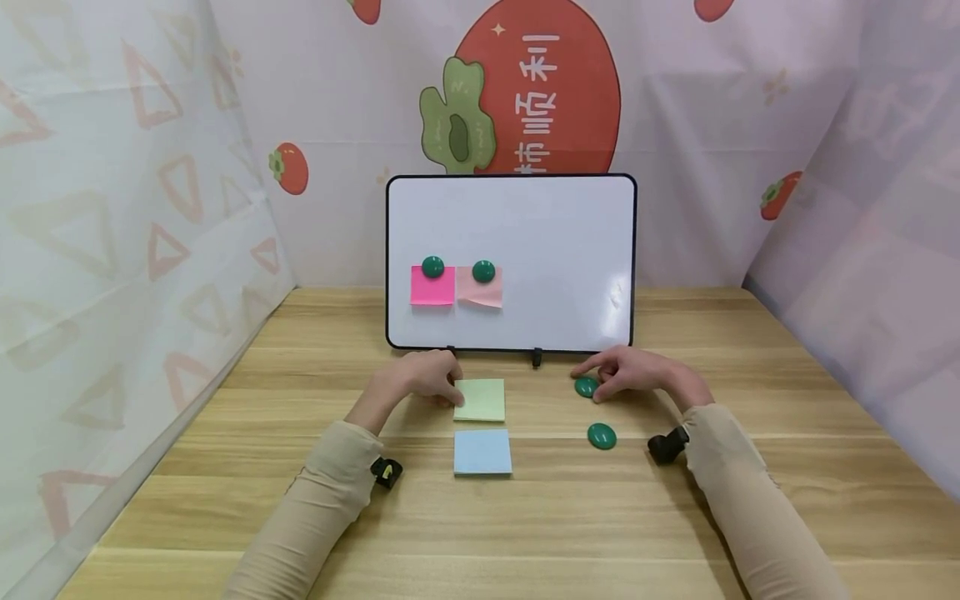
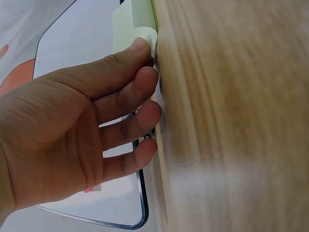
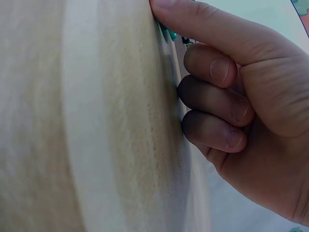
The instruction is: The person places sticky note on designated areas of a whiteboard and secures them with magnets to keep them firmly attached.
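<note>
Nearest you, low in the frame, lay the blue note point(image 1: 482, 452), while just above it your left hand point(image 1: 422, 377) pinched the green note point(image 1: 480, 399) by its left edge and your right hand point(image 1: 628, 372) curled onto a green magnet point(image 1: 586, 386) right of centre.

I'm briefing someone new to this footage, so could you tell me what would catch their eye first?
The whiteboard standing at the back of the wooden table, with a pink note and a paler note pinned by green magnets. In front, the left hand lifts the green note pad's edge, while the right hand pinches a green magnet.
</note>
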Demonstrator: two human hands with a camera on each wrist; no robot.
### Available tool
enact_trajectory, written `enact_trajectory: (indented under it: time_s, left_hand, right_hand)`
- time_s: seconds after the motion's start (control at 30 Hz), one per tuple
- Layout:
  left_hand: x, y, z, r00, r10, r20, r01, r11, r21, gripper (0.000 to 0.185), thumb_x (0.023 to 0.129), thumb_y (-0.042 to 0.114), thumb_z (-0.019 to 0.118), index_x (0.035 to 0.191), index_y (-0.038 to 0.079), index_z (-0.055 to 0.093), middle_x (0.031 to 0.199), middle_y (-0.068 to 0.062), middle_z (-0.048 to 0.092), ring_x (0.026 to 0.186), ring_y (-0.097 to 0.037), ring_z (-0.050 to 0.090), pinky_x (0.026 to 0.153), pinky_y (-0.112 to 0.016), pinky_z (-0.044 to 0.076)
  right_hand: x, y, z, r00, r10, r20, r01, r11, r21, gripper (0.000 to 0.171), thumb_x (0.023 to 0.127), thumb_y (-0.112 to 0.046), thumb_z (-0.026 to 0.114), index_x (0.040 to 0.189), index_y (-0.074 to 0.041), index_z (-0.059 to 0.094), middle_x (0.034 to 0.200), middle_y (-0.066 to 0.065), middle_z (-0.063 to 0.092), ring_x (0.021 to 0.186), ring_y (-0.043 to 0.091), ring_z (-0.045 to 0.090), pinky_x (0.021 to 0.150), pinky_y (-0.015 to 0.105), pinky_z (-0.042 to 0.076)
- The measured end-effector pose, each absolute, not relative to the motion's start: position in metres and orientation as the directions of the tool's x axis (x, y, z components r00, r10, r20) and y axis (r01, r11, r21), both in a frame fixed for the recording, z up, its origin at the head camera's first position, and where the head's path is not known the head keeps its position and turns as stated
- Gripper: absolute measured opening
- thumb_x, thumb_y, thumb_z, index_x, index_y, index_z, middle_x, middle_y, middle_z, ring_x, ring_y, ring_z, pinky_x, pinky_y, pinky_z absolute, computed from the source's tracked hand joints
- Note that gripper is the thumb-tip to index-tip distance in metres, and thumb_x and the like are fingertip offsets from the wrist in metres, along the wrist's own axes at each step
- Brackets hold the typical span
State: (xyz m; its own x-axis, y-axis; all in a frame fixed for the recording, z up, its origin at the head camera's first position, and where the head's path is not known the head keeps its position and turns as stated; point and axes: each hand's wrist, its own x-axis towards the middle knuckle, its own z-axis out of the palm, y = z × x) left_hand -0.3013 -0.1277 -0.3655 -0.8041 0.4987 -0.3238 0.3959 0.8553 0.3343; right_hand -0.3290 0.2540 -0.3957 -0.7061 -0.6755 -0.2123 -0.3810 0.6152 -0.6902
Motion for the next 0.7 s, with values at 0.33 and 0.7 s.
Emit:
enact_trajectory:
  time_s: [0.33,0.7]
  left_hand:
    - [-0.3041,-0.1262,-0.3673,-0.807,0.502,-0.311,0.409,0.855,0.318,0.026,0.087,0.031,0.077,0.068,0.017,0.067,0.061,0.005,0.063,0.056,-0.007,0.053,0.057,-0.025,0.038]
    - [-0.3049,-0.1279,-0.3683,-0.806,0.522,-0.278,0.417,0.835,0.359,0.025,0.089,0.036,0.074,0.071,0.019,0.069,0.065,0.004,0.067,0.06,-0.008,0.057,0.06,-0.026,0.041]
  right_hand:
    - [-0.3288,0.2609,-0.3956,-0.714,-0.671,-0.2,-0.385,0.615,-0.689,0.047,0.085,-0.022,0.079,0.13,-0.014,0.066,0.067,-0.005,0.042,0.062,0.007,0.04,0.063,0.022,0.037]
    - [-0.3269,0.2579,-0.3944,-0.734,-0.655,-0.18,-0.393,0.627,-0.673,0.043,0.085,-0.021,0.078,0.127,-0.014,0.068,0.067,-0.006,0.043,0.061,0.007,0.04,0.062,0.022,0.036]
